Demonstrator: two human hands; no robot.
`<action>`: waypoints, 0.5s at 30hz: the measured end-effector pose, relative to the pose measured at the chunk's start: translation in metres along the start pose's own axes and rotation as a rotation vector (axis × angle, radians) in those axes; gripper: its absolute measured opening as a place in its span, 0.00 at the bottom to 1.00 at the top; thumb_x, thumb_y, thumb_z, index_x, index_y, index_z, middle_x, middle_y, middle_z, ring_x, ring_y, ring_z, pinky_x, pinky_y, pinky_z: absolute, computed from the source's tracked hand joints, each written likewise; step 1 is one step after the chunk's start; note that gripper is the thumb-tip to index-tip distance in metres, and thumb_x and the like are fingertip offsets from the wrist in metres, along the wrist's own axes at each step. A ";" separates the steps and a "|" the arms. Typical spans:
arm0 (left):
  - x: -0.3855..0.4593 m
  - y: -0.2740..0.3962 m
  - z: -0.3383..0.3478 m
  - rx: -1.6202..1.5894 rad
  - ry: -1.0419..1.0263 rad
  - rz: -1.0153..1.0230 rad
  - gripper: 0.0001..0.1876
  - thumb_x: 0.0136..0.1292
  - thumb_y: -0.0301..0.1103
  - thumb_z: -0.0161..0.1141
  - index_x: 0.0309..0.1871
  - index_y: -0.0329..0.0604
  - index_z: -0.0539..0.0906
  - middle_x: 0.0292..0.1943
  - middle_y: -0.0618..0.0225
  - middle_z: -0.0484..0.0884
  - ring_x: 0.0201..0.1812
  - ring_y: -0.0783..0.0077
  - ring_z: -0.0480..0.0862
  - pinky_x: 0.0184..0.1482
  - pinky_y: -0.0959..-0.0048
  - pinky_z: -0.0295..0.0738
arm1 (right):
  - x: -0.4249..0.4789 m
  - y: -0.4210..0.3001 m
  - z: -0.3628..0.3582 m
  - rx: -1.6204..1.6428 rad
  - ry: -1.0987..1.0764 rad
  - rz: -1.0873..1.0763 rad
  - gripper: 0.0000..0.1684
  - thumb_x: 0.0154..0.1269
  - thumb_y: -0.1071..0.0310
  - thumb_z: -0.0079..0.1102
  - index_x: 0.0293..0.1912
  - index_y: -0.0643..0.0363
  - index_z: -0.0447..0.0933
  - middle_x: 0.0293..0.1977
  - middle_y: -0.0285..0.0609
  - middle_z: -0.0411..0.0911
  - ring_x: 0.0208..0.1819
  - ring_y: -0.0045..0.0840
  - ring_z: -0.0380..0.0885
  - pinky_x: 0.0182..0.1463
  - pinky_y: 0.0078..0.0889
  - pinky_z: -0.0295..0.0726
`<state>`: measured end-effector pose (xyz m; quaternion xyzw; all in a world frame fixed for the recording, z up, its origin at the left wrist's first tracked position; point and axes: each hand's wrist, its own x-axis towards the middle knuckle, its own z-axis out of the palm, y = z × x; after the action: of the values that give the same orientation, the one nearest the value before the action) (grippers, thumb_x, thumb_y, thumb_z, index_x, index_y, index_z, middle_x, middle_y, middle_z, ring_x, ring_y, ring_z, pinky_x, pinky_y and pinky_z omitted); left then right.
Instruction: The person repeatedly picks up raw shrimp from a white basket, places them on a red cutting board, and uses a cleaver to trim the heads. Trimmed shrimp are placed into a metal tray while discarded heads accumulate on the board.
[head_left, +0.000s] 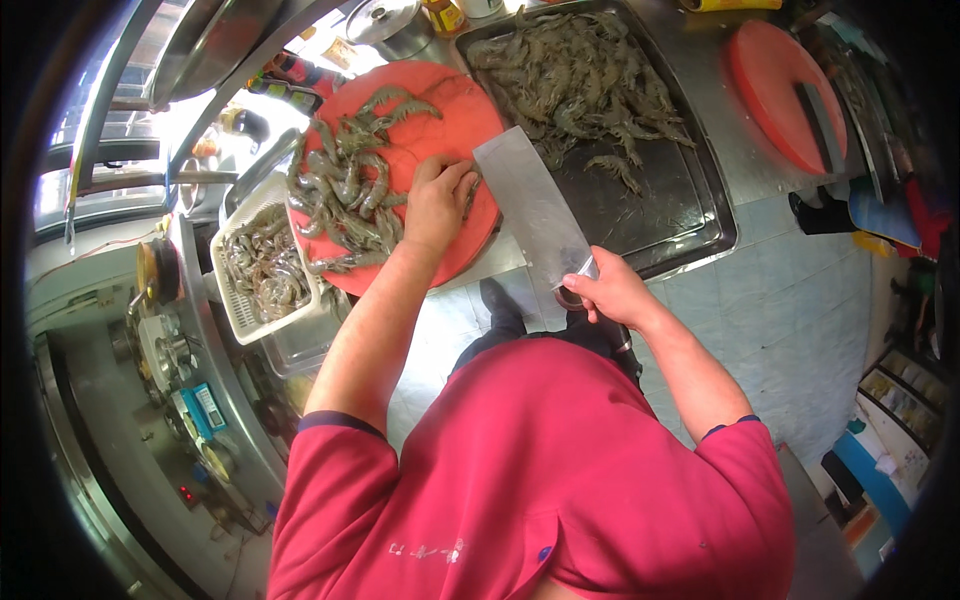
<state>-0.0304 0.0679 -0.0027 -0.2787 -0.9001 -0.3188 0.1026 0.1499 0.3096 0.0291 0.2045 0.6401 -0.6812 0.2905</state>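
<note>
My left hand (439, 201) rests on a round red cutting board (442, 97), its fingertips closed on a raw shrimp (472, 196) near the board's right side. My right hand (611, 286) grips the handle of a wide-bladed cleaver (534, 202); the blade points up and left, its tip end close to my left fingertips. A heap of whole raw shrimp (352, 180) covers the left part of the board. To the right, a dark metal tray (652, 225) holds many more shrimp, piled at its far end. Left of the board, a white plastic basket (227, 274) contains shrimp.
A second round red board (772, 90) with a dark-edged blade on it lies at the far right of the steel counter (701, 90). A lidded metal pot (390, 30) and bottles stand behind the first board. A blue scale (202, 411) sits on the left counter.
</note>
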 end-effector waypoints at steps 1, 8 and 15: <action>0.000 -0.003 0.001 0.007 0.004 0.044 0.08 0.65 0.30 0.70 0.44 0.38 0.88 0.44 0.59 0.84 0.49 0.50 0.82 0.51 0.57 0.79 | -0.001 0.000 0.000 -0.011 0.001 0.004 0.18 0.73 0.65 0.66 0.53 0.65 0.73 0.27 0.36 0.77 0.20 0.16 0.74 0.23 0.24 0.76; -0.001 -0.003 0.009 0.094 0.065 0.137 0.09 0.64 0.29 0.70 0.46 0.38 0.88 0.43 0.58 0.86 0.45 0.51 0.84 0.48 0.58 0.80 | 0.048 -0.009 0.043 -0.021 0.122 -0.066 0.19 0.74 0.63 0.65 0.53 0.66 0.72 0.26 0.36 0.77 0.20 0.18 0.74 0.23 0.27 0.76; -0.004 0.002 0.008 0.105 0.115 0.143 0.08 0.61 0.26 0.70 0.43 0.40 0.87 0.42 0.62 0.85 0.46 0.55 0.85 0.47 0.60 0.82 | 0.016 0.009 0.023 -0.068 0.059 0.018 0.23 0.71 0.61 0.66 0.53 0.71 0.73 0.29 0.42 0.80 0.21 0.21 0.77 0.26 0.29 0.79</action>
<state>-0.0261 0.0724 -0.0087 -0.3176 -0.8860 -0.2786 0.1912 0.1459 0.2844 0.0144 0.2204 0.6691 -0.6503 0.2843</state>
